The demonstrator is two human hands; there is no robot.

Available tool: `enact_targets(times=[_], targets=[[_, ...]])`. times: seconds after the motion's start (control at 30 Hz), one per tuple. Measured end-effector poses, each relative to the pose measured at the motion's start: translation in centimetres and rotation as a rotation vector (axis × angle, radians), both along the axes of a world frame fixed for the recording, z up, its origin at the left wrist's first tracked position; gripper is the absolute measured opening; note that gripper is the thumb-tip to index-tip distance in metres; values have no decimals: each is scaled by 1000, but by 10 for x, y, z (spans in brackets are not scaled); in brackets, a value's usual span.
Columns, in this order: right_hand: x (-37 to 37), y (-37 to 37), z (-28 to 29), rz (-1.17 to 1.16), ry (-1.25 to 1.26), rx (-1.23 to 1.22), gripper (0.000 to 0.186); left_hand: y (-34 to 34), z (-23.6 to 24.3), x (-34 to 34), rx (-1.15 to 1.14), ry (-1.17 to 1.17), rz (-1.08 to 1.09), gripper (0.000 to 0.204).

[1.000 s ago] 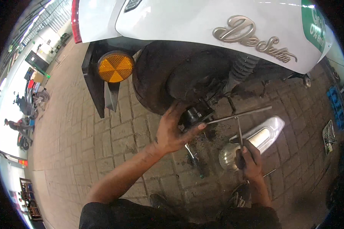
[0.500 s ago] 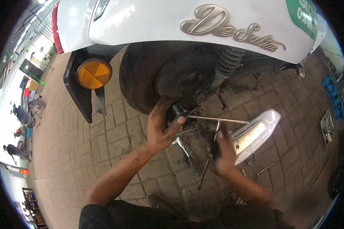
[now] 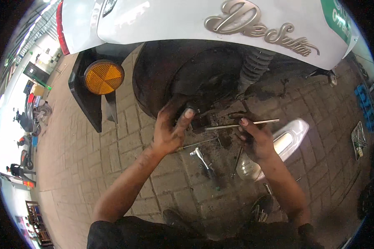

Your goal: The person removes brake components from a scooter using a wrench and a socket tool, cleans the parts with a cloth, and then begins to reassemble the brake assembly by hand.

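A hand holds a metal bar near the wheel.
The right hand (image 3: pixel 257 139) has a curled grip on the bar (image 3: pixel 225 127), thumb on top. The left hand (image 3: pixel 168 129) bends by the wheel (image 3: pixel 156 74); I cannot tell what its grip holds.

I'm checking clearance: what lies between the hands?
In the head view, a slim metal rod extends from the right hand toward the left hand; near its tip sits a dark part, too shadowed to identify.

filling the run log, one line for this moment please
left hand: by black wheel | right hand: holding metal bar | ratchet: on paving | silver cover: on paving
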State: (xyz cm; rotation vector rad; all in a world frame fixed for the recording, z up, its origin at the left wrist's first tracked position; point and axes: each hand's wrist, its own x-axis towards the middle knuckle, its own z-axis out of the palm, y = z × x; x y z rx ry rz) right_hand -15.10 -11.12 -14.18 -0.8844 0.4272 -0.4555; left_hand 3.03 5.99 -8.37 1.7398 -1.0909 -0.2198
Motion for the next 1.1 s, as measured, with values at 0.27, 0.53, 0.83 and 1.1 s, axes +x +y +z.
enact_targets(times=[0.27, 0.53, 0.83, 1.1], targets=[[24, 13, 16, -91, -13, 53, 18, 3, 3, 2, 127, 104, 106, 56], [30, 9, -21, 124, 50, -191, 48, -13, 4, -2, -124, -97, 33, 59], [36, 55, 12, 46, -48, -49, 56, -6, -7, -6, -132, -42, 55, 67], [26, 38, 24, -10, -22, -77, 44, 64, -100, 9, 661, -131, -106, 71]])
